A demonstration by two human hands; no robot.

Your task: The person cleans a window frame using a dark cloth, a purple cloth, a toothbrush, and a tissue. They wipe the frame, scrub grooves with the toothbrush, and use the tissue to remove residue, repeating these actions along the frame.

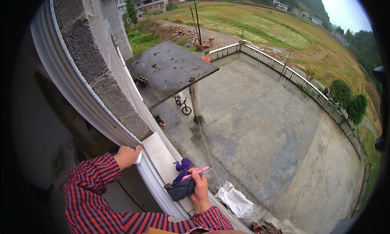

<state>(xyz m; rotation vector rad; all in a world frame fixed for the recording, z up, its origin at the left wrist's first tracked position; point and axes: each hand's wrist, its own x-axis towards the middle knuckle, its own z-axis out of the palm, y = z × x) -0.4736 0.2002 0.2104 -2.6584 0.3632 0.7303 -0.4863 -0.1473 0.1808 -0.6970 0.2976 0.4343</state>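
Note:
My left hand (pixel 126 157) presses at the inner corner of the white window frame (pixel 156 193), its index finger reaching to the corner by the concrete wall. A small white piece, cloth or paper (pixel 139 157), sticks out from under its fingers. My right hand (pixel 199 192) is closed over the outer sill, gripping a slim pink-handled brush (pixel 196 173) whose dark end points left. Bunched purple and dark grey work gloves (pixel 181 189) lie against the same fingers; whether they are gripped too is partly hidden. Pale tile (pixel 157 152) covers the sill between my hands.
A rough concrete wall edge (pixel 95 67) rises at the left beside the frame. Outside, far below, lies a concrete yard (pixel 260 132) with a bicycle (pixel 183 105), a flat canopy roof (pixel 166 69) and a white sheet (pixel 235 199). A low wall (pixel 292 76) borders fields.

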